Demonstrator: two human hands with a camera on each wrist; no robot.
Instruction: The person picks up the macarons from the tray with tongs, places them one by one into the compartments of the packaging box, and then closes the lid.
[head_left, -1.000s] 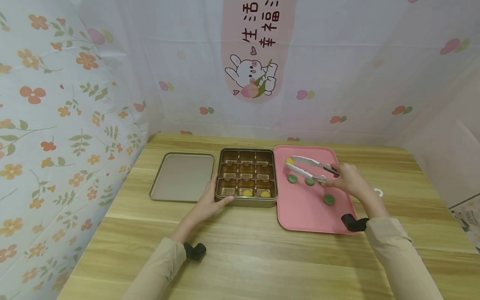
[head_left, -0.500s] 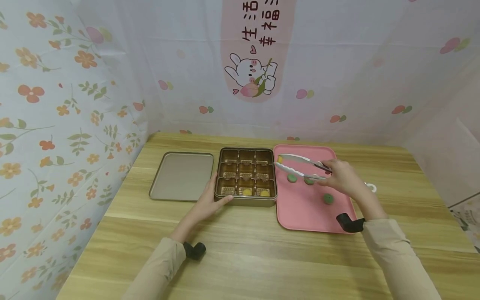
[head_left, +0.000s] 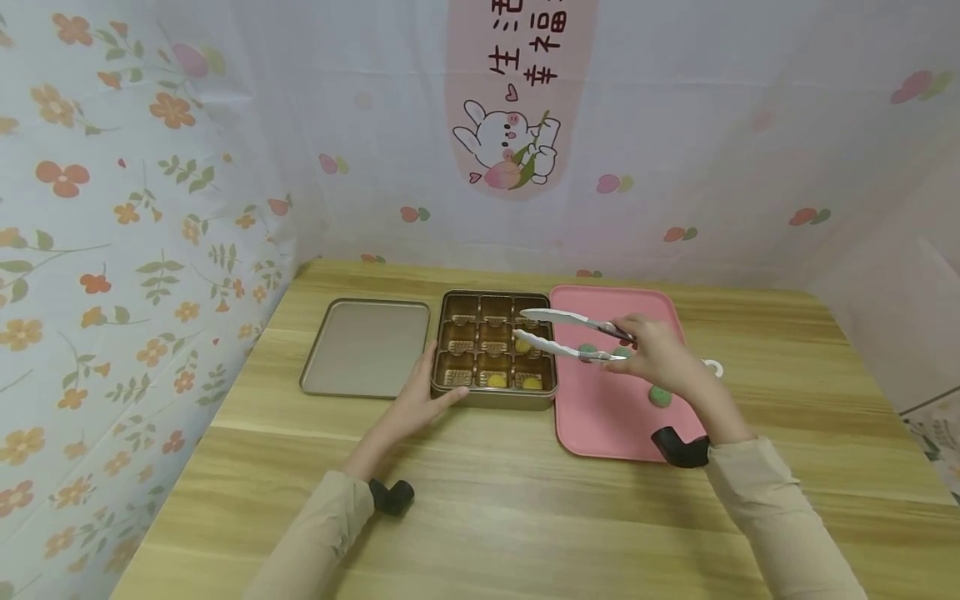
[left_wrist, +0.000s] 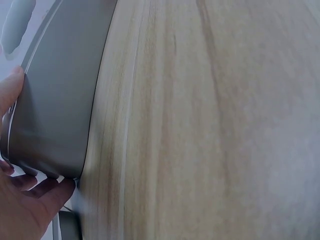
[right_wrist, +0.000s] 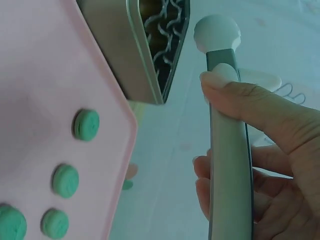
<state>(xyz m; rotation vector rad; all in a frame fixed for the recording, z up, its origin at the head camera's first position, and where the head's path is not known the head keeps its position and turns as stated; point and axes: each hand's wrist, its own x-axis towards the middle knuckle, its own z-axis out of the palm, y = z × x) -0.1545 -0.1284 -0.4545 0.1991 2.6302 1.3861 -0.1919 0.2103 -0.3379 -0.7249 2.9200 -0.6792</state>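
So the right hand [head_left: 652,358] is gripping a pair of tongs [head_left: 555,316], thumb pressing one arm and fingers wrapping the other. The tong arms are spreading well apart and don't seem to be pinching anything; they're reaching in from 3 o'clock over the box [head_left: 510,400]. A yellow cookie [head_left: 522,344] is sitting right by the lower tip, in the 3 o'clock cell as far as I'm seeing. Can't tell if the tip is touching it.

Left hand [head_left: 420,404] is holding the box's 7 o'clock corner, thumb on the near rim, fingers hugging the side.

Progress-wise I'm guessing about a third: two more yellow cookies are lying in the 5 o'clock [head_left: 532,383] and 6 o'clock cells, and the other six are looking bare, though the tongs are partly covering the 1 o'clock one. Four green cookies [right_wrist: 65,180] are lying on the pink tray [head_left: 600,429], at the box's 3 o'clock. The lid [head_left: 367,350] is resting off at 9 o'clock on the table [head_left: 465,500].
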